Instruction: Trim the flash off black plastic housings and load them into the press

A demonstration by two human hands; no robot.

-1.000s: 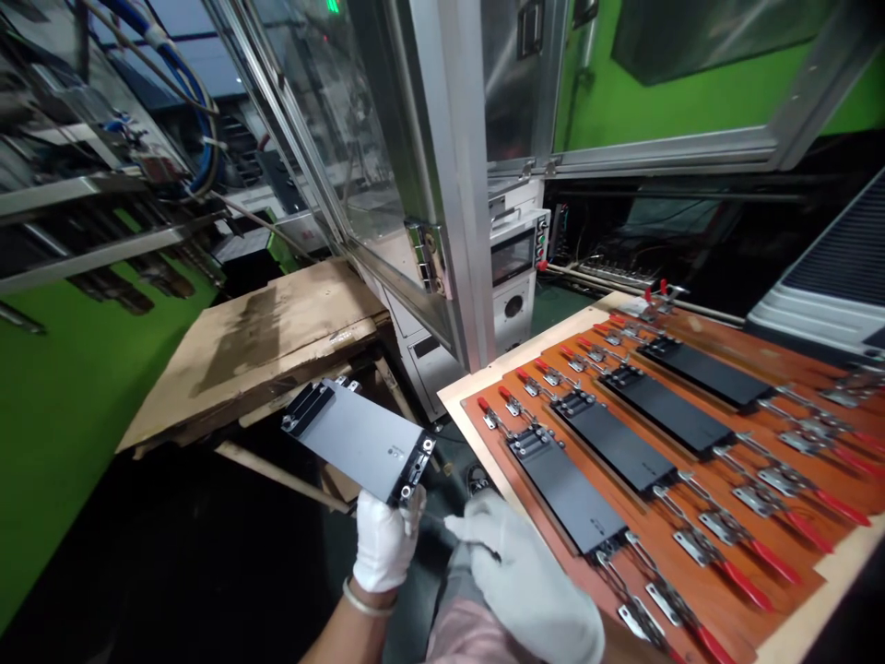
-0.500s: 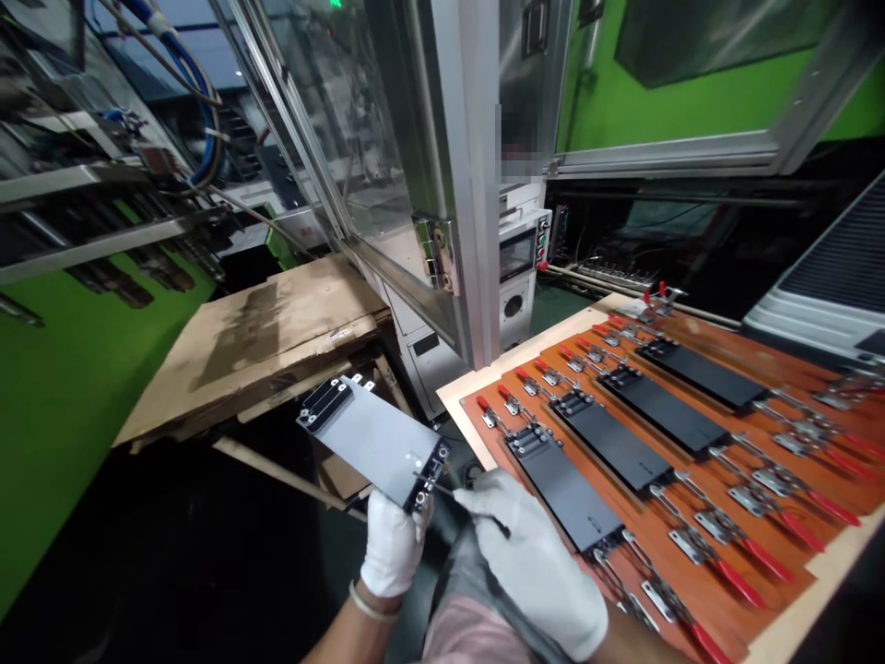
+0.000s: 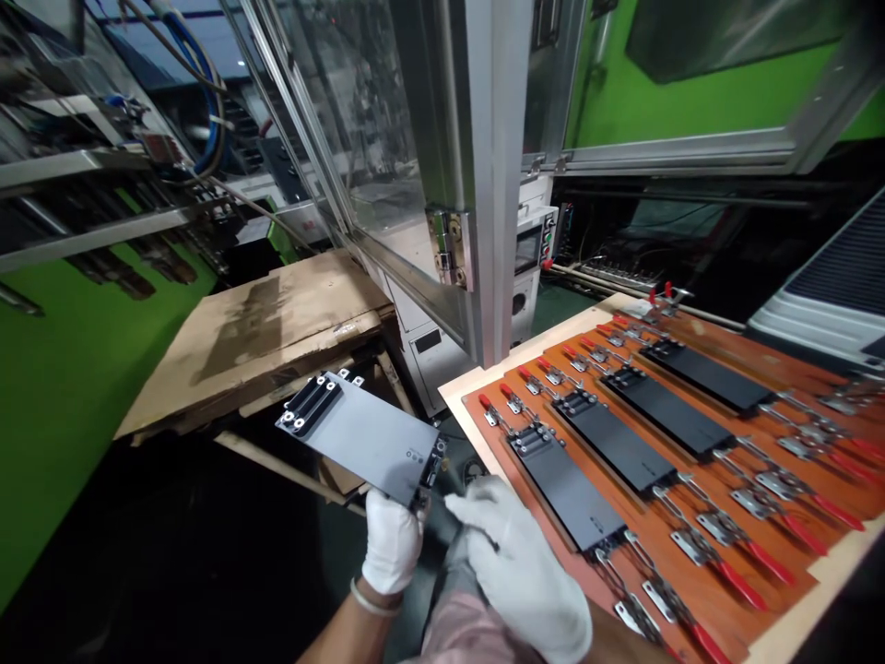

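The left hand (image 3: pixel 393 544), in a white glove, grips a grey rectangular panel (image 3: pixel 370 438) by its near end, where a black end block with metal eyelets shows. The panel is held in the air, tilted, between the cardboard top (image 3: pixel 297 314) of a stand and the left corner of a pale wooden board (image 3: pixel 546 338). A pale band (image 3: pixel 375 601) circles the left wrist.

The right hand (image 3: pixel 522 563), also gloved, is just beside the panel's near end with its fingers curled. A small dark bit shows at the palm, but I cannot tell whether the fingers close on anything.

On the wooden board lies an orange fixture plate (image 3: pixel 733 618). Four similar panels lie side by side on it, from its left edge towards its far edge, the closest dark panel (image 3: pixel 567 489) near the right hand. Red-handled toggle latches (image 3: pixel 702 551) line both ends of the row. Behind stands an aluminium-framed door (image 3: pixel 494 184) with a metal hinge (image 3: pixel 449 249).
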